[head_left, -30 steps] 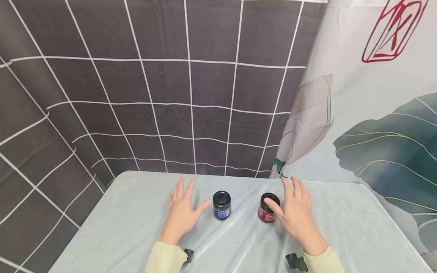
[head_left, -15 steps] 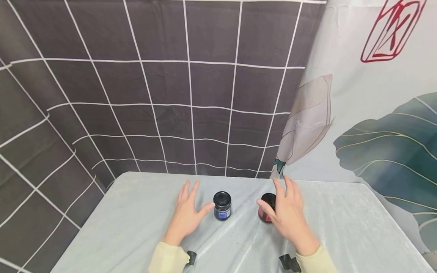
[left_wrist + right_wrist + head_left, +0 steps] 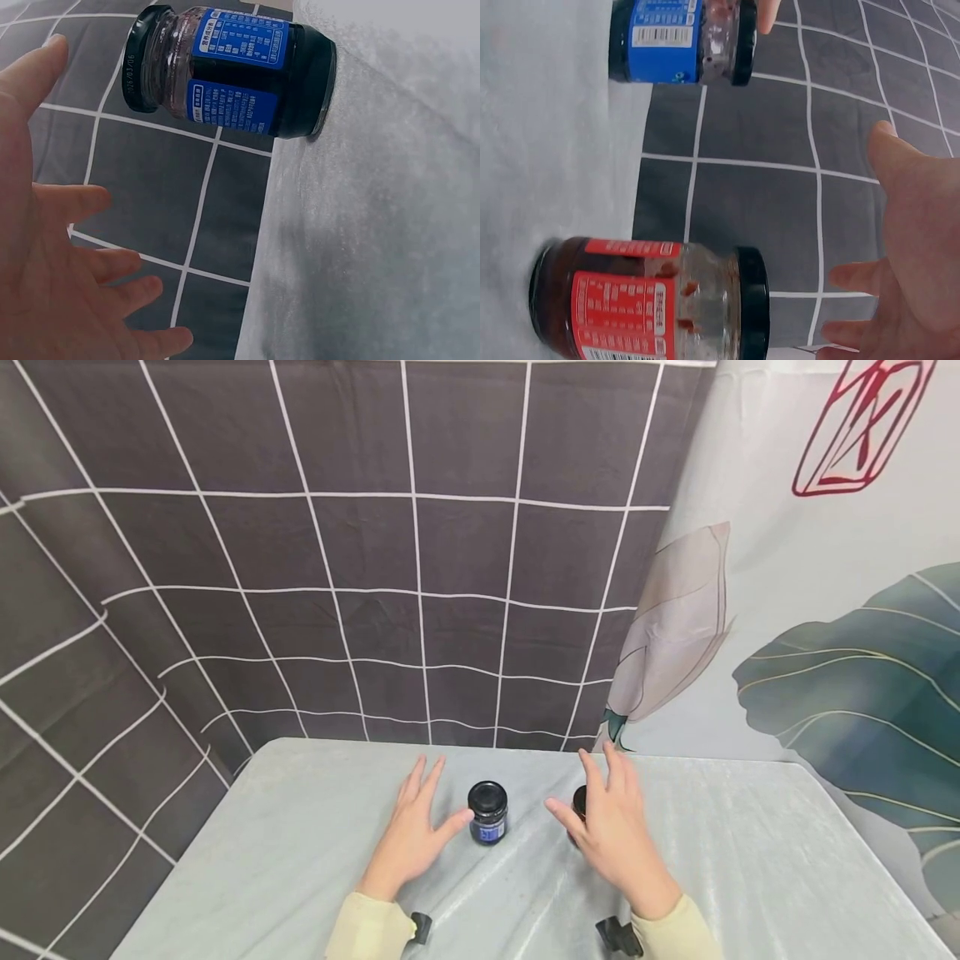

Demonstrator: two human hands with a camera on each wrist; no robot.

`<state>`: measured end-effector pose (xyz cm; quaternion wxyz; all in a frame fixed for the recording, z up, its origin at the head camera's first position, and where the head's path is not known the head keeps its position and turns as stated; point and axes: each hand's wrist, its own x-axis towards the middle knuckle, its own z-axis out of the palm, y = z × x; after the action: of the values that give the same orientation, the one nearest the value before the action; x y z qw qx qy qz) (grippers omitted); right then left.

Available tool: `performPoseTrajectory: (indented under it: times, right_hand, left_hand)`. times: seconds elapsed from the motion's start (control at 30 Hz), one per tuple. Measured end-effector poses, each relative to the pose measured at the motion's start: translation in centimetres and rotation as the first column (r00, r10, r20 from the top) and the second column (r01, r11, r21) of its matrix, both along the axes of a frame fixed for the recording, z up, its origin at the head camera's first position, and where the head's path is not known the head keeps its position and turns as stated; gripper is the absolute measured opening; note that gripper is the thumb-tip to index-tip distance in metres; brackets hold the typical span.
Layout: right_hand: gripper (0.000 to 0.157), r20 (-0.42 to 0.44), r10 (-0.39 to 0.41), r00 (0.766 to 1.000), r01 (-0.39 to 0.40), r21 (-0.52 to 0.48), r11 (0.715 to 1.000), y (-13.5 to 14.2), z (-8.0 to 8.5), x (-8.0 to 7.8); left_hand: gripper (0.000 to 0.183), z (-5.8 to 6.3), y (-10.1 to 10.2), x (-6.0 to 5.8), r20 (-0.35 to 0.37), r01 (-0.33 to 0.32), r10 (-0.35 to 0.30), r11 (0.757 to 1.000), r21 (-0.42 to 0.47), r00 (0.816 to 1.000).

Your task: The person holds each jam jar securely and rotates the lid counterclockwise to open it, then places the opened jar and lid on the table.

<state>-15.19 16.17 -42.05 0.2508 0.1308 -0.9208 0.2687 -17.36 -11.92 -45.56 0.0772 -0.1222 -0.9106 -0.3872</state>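
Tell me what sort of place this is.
Probably an indoor corner hung with fabric, perhaps for recording: a cloth-covered table, a dark grid-patterned backdrop behind it, and a white leaf-print backdrop to the right.

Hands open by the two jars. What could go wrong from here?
The left hand is close beside the blue-label jar; a nudge might tip it. The right hand hides most of the red-label jar in the head view, so a grip judged from there could miss. The cloth is creased, so a sliding jar might catch.
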Motion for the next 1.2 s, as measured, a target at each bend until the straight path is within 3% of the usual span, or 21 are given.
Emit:
performPoseTrajectory:
  times: [0.5,0.73,1.2]
  right_hand:
    - [0.081,-0.013,0.032,0.999,-0.032,0.008,0.999,-1.5,-0.5,-0.1]
    - [0.081,-0.032,0.036,0.999,-0.035,0.023,0.999,-2.2,-0.7,-0.2]
    - [0.079,-0.002,0.058,0.998,-0.058,0.031,0.998,-3.3,-1.0,-0.2]
  left_hand:
    - [0.088,-0.1,0.2,0.1,0.005,0.007,-0.007,1.000,0.023,1.000]
    - [0.087,-0.6,0.4,0.1,-0.032,0.017,-0.016,1.000,0.023,0.999]
    - [0.091,-0.9,1.1,0.1,0.011,0.047,-0.048,0.998,0.035,0.999]
